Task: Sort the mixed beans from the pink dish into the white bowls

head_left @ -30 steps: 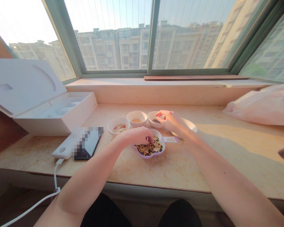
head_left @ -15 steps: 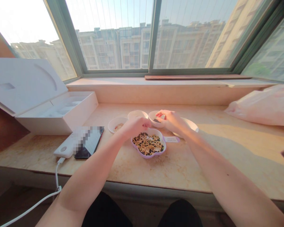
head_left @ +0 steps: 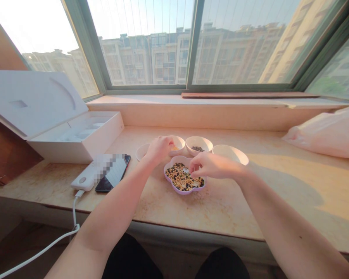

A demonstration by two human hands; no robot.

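Observation:
A lilac flower-shaped dish (head_left: 174, 187) full of mixed yellow, dark and pale beans sits on the marble sill. My right hand (head_left: 209, 166) hovers over its far right part, fingers pinched together down among the beans. My left hand (head_left: 159, 149) is closed in a pinch over the small white bowl with yellow beans (head_left: 179, 142). Behind the dish stand a white bowl with dark beans (head_left: 199, 144), an apparently empty white bowl (head_left: 230, 153), and a fourth bowl (head_left: 141, 151) mostly hidden by my left hand.
A phone (head_left: 113, 177) lies on a white power bank (head_left: 87, 178) with a cable (head_left: 40, 252) trailing off the edge. An open white box (head_left: 75, 133) stands at the left. A pink plastic bag (head_left: 328, 131) lies at the right. The sill's front edge is near my knees.
My left hand moved from the lilac dish back to the yellow-bean bowl. My right hand moved from the dark-bean bowl down to the lilac dish. The view shifted slightly left.

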